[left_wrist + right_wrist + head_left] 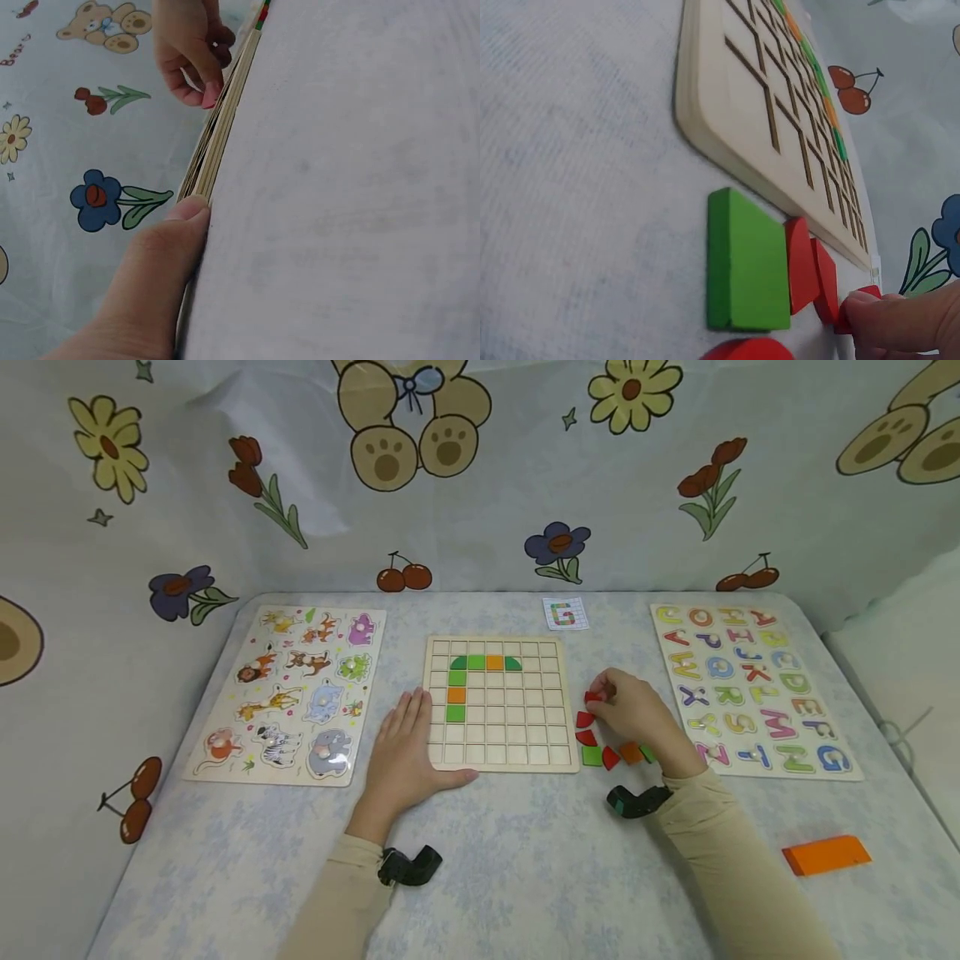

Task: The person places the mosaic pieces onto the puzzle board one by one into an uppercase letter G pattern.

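Observation:
A wooden grid board [517, 758] lies mid-table, with green and orange tiles along its upper row and down its left side. My left hand [403, 756] rests on the board's left edge, fingers straight and thumb spread along the near edge. To the right of the board, my right hand [637, 714] pinches a red quarter-round tile [592, 697] between thumb and fingers. Near that hand lie loose red tiles [584, 719], a green square tile [754, 266] and an orange tile [632, 752]. Another green piece is partly hidden under the right wrist.
An animal puzzle board [292, 693] lies at left, an alphabet puzzle board [750, 693] at right. Behind the grid stands or lies a small pattern card [566, 614]; an orange block [827, 856] sits at the right front. A printed cloth [480, 527] hangs along the back.

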Demonstrator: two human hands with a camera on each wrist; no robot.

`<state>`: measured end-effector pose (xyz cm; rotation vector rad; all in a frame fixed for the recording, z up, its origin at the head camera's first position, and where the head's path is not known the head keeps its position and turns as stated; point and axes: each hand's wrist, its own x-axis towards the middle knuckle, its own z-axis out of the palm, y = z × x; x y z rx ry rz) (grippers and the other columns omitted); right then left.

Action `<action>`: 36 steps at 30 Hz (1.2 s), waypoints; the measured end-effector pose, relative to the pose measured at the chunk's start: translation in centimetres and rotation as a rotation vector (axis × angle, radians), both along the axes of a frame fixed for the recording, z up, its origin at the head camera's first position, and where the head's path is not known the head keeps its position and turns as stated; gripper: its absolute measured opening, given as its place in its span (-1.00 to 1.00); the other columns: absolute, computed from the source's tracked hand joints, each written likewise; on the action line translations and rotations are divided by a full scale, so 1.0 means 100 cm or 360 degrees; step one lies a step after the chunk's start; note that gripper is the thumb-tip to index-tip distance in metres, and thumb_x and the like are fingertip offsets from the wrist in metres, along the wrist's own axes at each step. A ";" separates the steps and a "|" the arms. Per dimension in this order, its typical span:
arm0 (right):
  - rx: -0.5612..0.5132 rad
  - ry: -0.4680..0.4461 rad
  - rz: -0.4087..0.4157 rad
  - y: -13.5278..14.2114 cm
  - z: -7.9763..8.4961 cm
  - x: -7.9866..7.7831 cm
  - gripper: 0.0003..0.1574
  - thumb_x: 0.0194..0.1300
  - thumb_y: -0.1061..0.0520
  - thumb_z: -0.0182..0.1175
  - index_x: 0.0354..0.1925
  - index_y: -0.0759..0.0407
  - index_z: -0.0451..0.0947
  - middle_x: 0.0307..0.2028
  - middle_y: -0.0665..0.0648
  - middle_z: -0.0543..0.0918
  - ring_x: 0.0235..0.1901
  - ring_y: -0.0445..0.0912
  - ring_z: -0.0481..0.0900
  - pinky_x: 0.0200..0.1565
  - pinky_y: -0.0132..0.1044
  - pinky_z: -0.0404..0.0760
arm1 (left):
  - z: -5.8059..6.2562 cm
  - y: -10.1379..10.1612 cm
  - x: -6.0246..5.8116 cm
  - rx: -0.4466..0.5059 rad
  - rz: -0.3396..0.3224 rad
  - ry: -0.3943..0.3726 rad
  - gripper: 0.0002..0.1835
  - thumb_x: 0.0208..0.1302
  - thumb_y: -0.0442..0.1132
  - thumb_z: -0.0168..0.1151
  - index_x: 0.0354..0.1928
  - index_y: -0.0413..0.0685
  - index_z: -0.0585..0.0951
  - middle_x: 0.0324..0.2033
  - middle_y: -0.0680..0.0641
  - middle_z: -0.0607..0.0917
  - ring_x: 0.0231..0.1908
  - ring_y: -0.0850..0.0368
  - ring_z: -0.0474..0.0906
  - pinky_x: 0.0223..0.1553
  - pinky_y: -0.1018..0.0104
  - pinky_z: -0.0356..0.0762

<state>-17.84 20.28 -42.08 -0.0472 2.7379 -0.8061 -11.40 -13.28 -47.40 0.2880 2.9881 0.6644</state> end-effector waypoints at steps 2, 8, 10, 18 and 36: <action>-0.0062 0.0009 -0.0007 -0.001 0.001 0.000 -0.74 0.39 0.08 0.23 -0.06 0.17 0.45 -0.18 0.19 0.57 -0.22 0.04 0.48 -0.24 -0.24 0.46 | 0.000 0.000 0.000 -0.0003 -0.0001 -0.0010 0.53 -0.25 0.64 0.28 0.58 -0.14 -0.17 0.60 -0.11 -0.15 0.59 -0.03 -0.30 0.58 -0.01 -0.25; -0.0264 0.0030 0.0061 -0.022 0.004 -0.002 -0.76 0.38 0.08 0.25 -0.08 0.16 0.48 -0.20 0.17 0.58 -0.27 0.01 0.51 -0.32 -0.29 0.49 | 0.002 -0.001 0.000 0.0017 -0.0012 -0.0026 0.53 -0.24 0.61 0.32 0.58 -0.16 -0.18 0.60 -0.12 -0.15 0.59 -0.03 -0.31 0.58 -0.04 -0.25; -0.0315 0.0023 0.0099 -0.035 0.006 -0.001 -0.77 0.37 0.08 0.26 -0.09 0.14 0.50 -0.21 0.15 0.58 -0.29 0.00 0.50 -0.34 -0.29 0.49 | 0.002 -0.001 0.000 0.0021 -0.0013 -0.0032 0.53 -0.25 0.60 0.32 0.58 -0.16 -0.18 0.59 -0.12 -0.16 0.59 -0.03 -0.32 0.58 -0.04 -0.24; -0.0475 0.0001 0.0317 -0.098 0.001 0.007 -0.83 0.31 0.11 0.32 -0.17 0.10 0.56 -0.30 0.07 0.61 -0.33 -0.07 0.51 -0.30 -0.29 0.48 | 0.000 -0.002 -0.001 -0.0036 -0.0011 -0.0027 0.53 -0.23 0.65 0.26 0.58 -0.15 -0.19 0.60 -0.12 -0.16 0.59 -0.03 -0.32 0.58 -0.04 -0.22; -0.0363 0.0282 0.0483 -0.156 -0.015 0.024 -0.90 0.26 0.02 0.38 -0.26 -0.01 0.73 -0.33 -0.08 0.64 -0.32 -0.22 0.54 -0.25 -0.31 0.54 | 0.004 -0.001 0.001 -0.0049 -0.0033 -0.0021 0.50 -0.18 0.62 0.26 0.58 -0.16 -0.19 0.59 -0.12 -0.17 0.59 -0.03 -0.32 0.58 -0.02 -0.25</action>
